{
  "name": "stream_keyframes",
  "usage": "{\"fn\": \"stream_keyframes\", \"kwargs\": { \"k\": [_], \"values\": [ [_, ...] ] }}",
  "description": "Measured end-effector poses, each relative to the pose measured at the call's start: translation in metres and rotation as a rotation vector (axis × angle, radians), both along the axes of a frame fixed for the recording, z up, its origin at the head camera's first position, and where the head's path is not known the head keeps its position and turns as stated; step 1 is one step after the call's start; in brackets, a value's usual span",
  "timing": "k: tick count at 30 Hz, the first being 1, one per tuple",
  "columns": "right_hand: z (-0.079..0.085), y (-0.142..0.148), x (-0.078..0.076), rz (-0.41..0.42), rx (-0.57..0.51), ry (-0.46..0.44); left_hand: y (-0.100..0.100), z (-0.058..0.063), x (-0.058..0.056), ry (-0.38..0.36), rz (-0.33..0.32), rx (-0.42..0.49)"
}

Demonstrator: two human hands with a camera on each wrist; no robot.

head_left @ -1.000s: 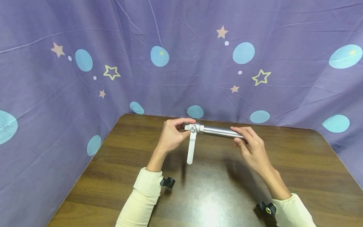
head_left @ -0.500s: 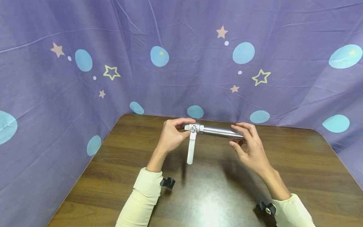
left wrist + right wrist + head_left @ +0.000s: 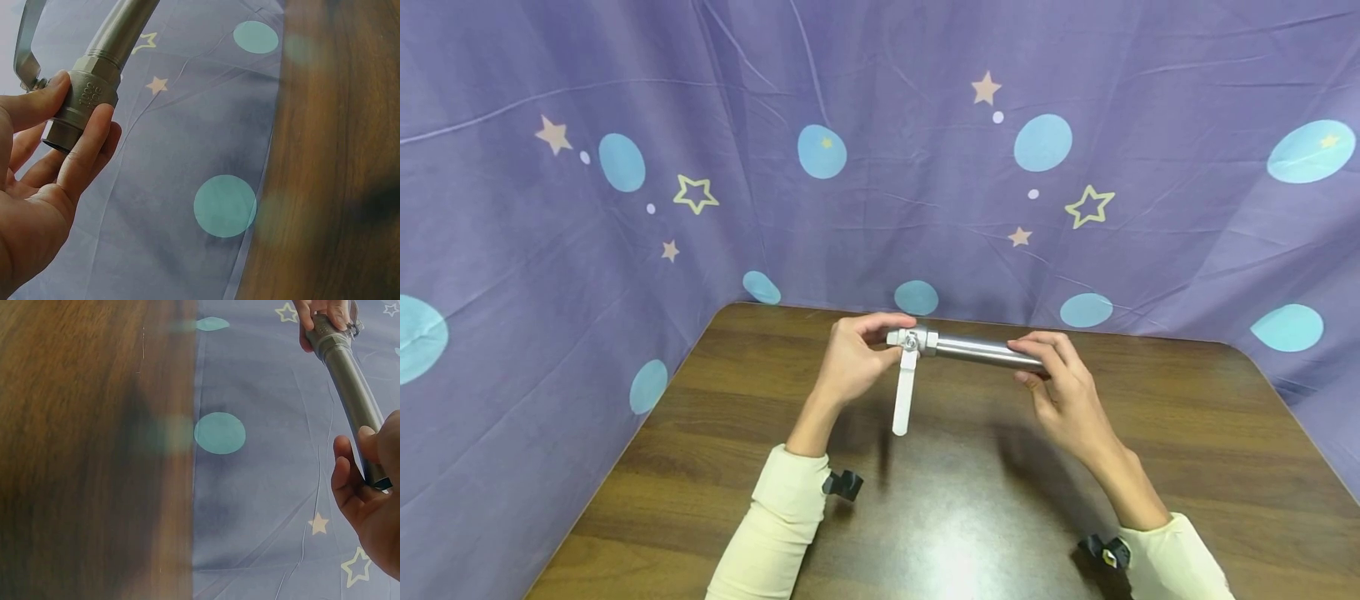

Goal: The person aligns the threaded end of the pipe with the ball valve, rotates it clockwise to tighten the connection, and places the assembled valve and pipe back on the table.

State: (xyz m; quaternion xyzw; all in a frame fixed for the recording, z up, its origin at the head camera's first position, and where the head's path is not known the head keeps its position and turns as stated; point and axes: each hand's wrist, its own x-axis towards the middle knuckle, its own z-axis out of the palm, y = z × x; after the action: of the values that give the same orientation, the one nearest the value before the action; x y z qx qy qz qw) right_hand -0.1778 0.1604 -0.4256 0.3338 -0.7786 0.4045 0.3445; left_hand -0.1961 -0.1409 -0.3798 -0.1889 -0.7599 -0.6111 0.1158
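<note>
A silver ball valve (image 3: 919,340) with a long flat lever (image 3: 905,398) is joined to a smooth steel pipe (image 3: 976,349). Both are held up above the table, roughly level, with the lever pointing toward the person. My left hand (image 3: 853,360) pinches the valve body at its free left end; in the left wrist view the thumb presses one side of the valve (image 3: 87,94) and the fingers the other. Around the right end of the pipe, my right hand (image 3: 1070,398) has its fingers over the top and its thumb (image 3: 370,445) against the near side. Part of that end is hidden.
Beneath the hands is a brown wood-grain table (image 3: 760,400) with rounded far corners. A purple curtain (image 3: 895,208) printed with stars and blue spots hangs behind it and along the left. Small black mounts (image 3: 844,485) sit at both wrists.
My right hand loosened, its fingers and thumb spreading from the pipe half a second ago, and has now taken hold again. The left hand, valve and lever have barely moved.
</note>
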Motion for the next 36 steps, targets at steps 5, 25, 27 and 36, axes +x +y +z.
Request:
{"fn": "stream_keyframes", "kwargs": {
  "k": [5, 25, 27, 36],
  "values": [
    [0.0013, 0.0007, 0.0011, 0.001, -0.001, -0.008, -0.0003, 0.0003, 0.0002, 0.008, -0.004, -0.001],
    [-0.0009, 0.0043, 0.0045, -0.057, 0.056, -0.147, 0.0012, -0.0013, 0.0003, 0.065, -0.01, -0.031],
    [-0.0005, 0.0044, 0.0046, -0.063, 0.06, -0.151, 0.0011, -0.0011, 0.0, 0.064, -0.011, -0.032],
    [-0.0016, 0.002, 0.0042, -0.079, 0.054, -0.141, 0.0014, -0.0005, -0.0007, 0.058, -0.009, -0.011]
  ]
}}
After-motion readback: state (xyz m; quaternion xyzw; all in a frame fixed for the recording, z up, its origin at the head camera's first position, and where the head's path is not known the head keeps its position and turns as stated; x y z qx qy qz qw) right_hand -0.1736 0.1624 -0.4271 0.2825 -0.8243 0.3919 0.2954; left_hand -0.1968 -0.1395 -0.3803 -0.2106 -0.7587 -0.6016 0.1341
